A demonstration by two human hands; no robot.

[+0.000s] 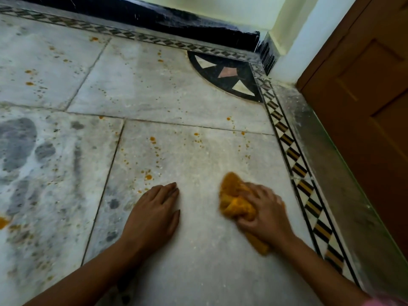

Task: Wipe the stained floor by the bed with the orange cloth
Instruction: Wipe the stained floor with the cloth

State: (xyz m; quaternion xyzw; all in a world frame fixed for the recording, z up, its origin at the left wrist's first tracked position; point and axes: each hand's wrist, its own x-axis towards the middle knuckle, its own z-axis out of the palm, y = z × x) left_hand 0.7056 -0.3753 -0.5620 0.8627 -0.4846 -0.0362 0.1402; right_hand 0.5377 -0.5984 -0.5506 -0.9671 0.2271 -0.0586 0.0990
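My right hand (262, 212) grips a bunched orange cloth (234, 195) and holds it down on the pale marble floor (198, 250); the cloth and hand look slightly blurred. My left hand (154, 213) rests flat on the floor, fingers straight, a short way left of the cloth. Orange stain spots (152, 140) are scattered over the tiles ahead of both hands, with a bigger blob (148, 177) just beyond my left fingertips. Grey smudges (17, 142) mark the tile at the left.
A patterned inlay border (295, 162) runs along the right, beside a brown wooden door (364, 107). A quarter-circle inlay (229, 76) fills the far corner under a black skirting (176, 21). An orange smear (3, 221) lies at the left edge.
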